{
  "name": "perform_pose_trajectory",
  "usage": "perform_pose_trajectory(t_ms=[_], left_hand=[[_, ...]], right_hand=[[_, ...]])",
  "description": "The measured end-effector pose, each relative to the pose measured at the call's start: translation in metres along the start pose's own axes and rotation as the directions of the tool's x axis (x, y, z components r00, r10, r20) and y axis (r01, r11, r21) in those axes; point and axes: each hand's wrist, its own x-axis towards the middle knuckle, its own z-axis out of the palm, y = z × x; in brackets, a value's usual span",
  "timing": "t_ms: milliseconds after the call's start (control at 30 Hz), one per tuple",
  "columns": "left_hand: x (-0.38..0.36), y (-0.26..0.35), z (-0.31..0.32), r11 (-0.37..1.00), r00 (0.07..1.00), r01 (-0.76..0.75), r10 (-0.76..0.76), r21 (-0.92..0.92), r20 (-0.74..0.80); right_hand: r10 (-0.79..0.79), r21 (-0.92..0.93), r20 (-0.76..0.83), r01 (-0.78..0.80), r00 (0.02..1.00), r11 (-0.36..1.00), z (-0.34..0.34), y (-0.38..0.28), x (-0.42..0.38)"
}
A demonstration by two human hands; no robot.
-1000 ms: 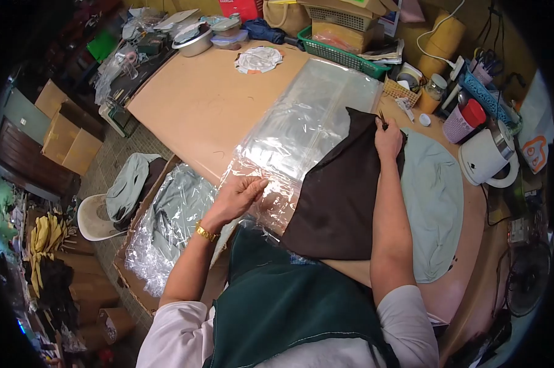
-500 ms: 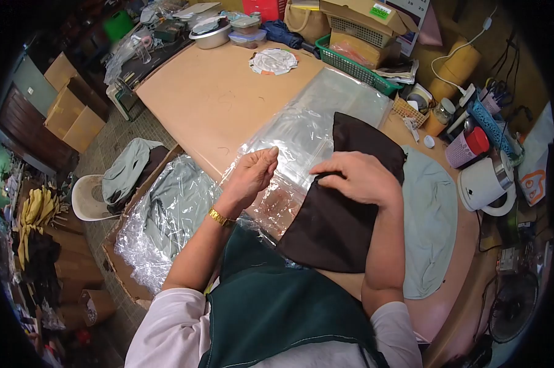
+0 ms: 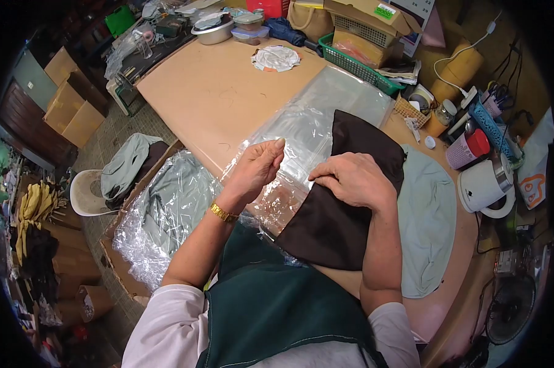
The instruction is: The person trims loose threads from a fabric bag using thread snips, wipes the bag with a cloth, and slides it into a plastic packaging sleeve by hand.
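Observation:
Dark brown cloth (image 3: pixel 326 227) lies on the table, partly over clear plastic bags (image 3: pixel 301 122). My right hand (image 3: pixel 353 179) is above the cloth's left edge, thumb and forefinger pinched; whatever they hold is too small to name. To its left, over the plastic, my left hand (image 3: pixel 257 168) is closed with thumb against fingers, and its contents cannot be made out. A gold watch circles the left wrist. Pale grey-green cloth (image 3: pixel 427 227) lies right of the brown one.
A cardboard box (image 3: pixel 121 260) holding plastic-wrapped cloth stands left of the table, beside a white bucket (image 3: pixel 87 193). On the right are a white kettle (image 3: pixel 482 187) and a pink cup (image 3: pixel 464 150). A green basket (image 3: pixel 363 70) sits at the back.
My left hand has risen slightly and turned more upward. The right hand's thumb and forefinger have come together above the brown cloth's edge.

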Motion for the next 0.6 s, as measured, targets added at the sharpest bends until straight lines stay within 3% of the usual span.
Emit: perform_pose_trajectory(t_ms=[167, 367, 600], left_hand=[[-0.001, 0.0, 0.0, 1.0, 1.0, 0.004, -0.004, -0.021, 0.003], [0.001, -0.002, -0.002, 0.997, 1.0, 0.018, -0.017, -0.072, 0.016], [-0.002, 0.004, 0.006, 0.999, 0.999, -0.013, 0.015, -0.051, 0.033]], right_hand=[[-0.009, 0.048, -0.066, 0.012, 0.998, 0.999, -0.003, 0.001, -0.003], [-0.022, 0.043, -0.004, 0.023, 1.0, 0.999, -0.018, -0.01, -0.017], [-0.019, -0.025, -0.12, 0.016, 0.993, 1.0, -0.005, -0.007, -0.01]])
